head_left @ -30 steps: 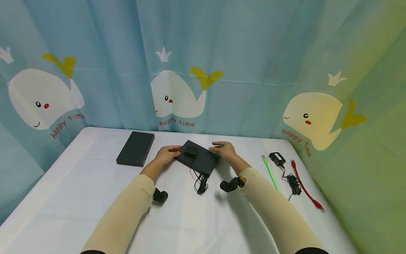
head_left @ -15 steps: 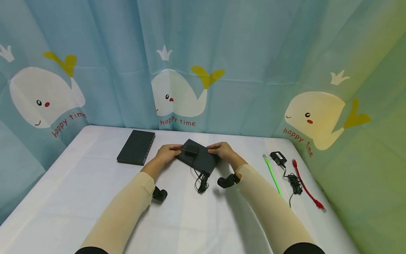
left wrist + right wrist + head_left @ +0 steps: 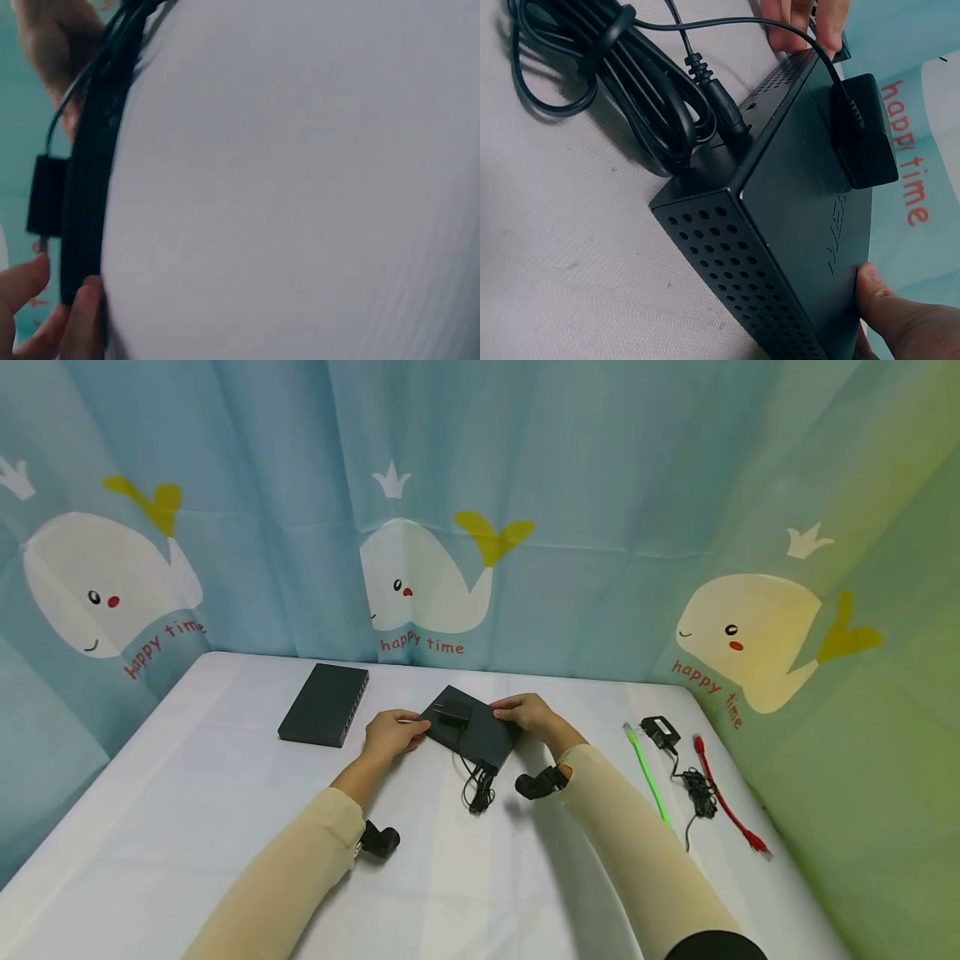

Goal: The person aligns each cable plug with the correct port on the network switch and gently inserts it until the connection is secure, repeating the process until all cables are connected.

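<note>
A flat black network switch (image 3: 487, 739) with rows of vent holes lies between my hands. On top of it rests a black power adapter (image 3: 453, 713). The bundled black cord (image 3: 641, 82) hangs at the near side, and a barrel plug (image 3: 724, 105) sits in the switch's rear socket. My left hand (image 3: 393, 732) holds the left corner, its thumb beside the adapter and its fingers against the switch's side in the left wrist view. My right hand (image 3: 527, 713) grips the far right edge, thumb on top in the right wrist view; its other fingers are mostly hidden.
Another black switch box (image 3: 324, 704) with ports lies at the back left. To the right lie a green cable (image 3: 647, 775), a second power adapter (image 3: 660, 732) with its bundled cord (image 3: 702, 795), and a red cable (image 3: 723, 804). A printed curtain (image 3: 585, 485) hangs behind.
My right hand has moved left onto the switch's edge. My left hand has slid slightly nearer along the left corner. The switch and adapter stay almost in place.
</note>
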The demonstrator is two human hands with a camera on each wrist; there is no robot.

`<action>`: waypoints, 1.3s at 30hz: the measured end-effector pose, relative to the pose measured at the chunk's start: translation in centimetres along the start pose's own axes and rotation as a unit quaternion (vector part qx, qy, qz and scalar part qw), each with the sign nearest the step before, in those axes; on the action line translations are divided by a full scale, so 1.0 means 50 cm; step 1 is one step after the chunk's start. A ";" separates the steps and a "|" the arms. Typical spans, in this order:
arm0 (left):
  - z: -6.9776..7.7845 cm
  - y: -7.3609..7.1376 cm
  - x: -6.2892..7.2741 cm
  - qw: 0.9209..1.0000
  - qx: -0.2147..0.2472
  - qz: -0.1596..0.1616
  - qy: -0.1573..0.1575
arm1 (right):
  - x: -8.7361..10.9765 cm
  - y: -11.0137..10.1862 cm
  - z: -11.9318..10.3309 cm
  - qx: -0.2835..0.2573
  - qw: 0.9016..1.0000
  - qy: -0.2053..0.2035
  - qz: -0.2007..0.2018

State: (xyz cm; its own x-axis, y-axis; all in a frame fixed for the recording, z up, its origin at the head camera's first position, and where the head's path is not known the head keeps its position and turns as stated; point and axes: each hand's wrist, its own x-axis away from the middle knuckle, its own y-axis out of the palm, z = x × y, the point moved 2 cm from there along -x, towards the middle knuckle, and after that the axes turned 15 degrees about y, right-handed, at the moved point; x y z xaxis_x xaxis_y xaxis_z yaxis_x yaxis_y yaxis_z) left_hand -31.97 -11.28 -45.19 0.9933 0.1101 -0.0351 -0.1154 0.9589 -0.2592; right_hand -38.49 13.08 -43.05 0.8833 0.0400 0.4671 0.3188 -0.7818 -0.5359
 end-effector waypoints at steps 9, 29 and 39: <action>0.000 0.020 -0.005 0.997 0.044 0.070 -0.001 | 0.003 -0.002 0.000 -0.002 1.000 0.003 0.001; 0.002 0.031 -0.045 0.994 0.042 0.100 -0.006 | 0.014 -0.005 0.037 -0.025 0.999 0.012 0.019; 0.004 0.048 -0.067 0.995 0.043 0.085 -0.032 | 0.056 0.006 0.062 -0.067 0.997 0.027 0.028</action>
State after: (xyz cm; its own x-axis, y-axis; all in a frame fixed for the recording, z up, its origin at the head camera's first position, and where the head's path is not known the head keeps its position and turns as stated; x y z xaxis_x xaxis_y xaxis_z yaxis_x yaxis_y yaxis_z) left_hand -35.59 -9.28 -45.53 0.9581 0.2863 -0.0090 -0.2835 0.9435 -0.1714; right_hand -34.85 14.89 -44.06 0.8778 -0.0368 0.4777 0.2176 -0.8577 -0.4659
